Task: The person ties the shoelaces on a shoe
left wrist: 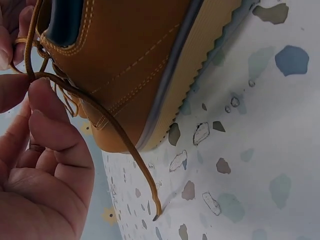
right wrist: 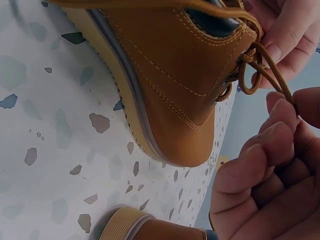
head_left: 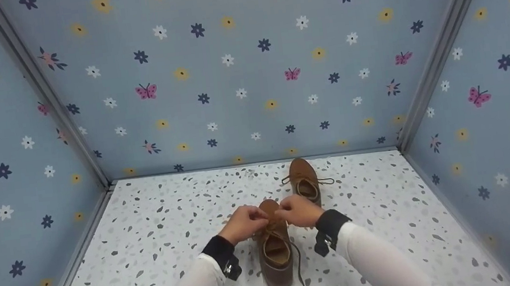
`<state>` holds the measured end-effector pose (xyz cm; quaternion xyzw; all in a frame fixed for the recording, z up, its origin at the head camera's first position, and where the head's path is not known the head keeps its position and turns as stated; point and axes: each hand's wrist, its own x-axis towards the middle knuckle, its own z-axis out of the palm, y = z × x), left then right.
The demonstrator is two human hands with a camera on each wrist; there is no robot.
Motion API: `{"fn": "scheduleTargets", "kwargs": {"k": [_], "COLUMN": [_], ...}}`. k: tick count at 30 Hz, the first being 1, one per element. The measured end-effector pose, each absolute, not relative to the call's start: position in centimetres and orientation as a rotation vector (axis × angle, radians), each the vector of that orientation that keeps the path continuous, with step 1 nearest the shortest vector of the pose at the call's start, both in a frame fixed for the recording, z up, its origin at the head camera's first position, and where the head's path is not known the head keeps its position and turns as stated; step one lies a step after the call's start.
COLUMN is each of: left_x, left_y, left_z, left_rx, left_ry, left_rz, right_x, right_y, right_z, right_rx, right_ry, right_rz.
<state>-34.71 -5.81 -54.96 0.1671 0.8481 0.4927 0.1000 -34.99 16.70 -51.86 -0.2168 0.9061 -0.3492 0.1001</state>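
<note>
A brown lace-up shoe (head_left: 277, 277) stands on the speckled floor, toe pointing away from me. My left hand (head_left: 245, 223) is over the left of its lacing, thumb and forefinger pinching a brown shoelace (left wrist: 117, 130) whose tipped end hangs down beside the shoe. Opposite it, my right hand (head_left: 300, 210) pinches a doubled strand of lace (right wrist: 275, 70) between thumb and fingers. A knot (right wrist: 247, 57) sits at the top eyelets between the hands. To the shoe's right, a length of lace (head_left: 299, 265) trails toward the heel.
A second brown shoe (head_left: 302, 169) stands ahead and right, near the back wall, its lace spread out to both sides. Flower-patterned panels (head_left: 227, 69) enclose the white speckled floor (head_left: 171, 210) at the back, left and right. Black straps with cameras (head_left: 334, 225) wrap both wrists.
</note>
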Motion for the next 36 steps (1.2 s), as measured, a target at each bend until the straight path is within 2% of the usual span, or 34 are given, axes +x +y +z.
{"fn": "scheduleTargets", "kwargs": {"k": [15, 36], "left_x": [-33.9, -33.9], "left_y": [-5.3, -4.6], "left_z": [-55.4, -56.0], "left_rx": [0.576, 0.559], "left_ry": [2.537, 2.571], "left_rz": [1.424, 1.424], "right_x": [-35.2, -35.6], "right_y": [16.7, 17.4], "right_z": [-51.7, -51.3], "right_rx": [-0.667, -0.672], "right_ry": [2.655, 2.609], "right_rz": [-1.068, -1.164]}}
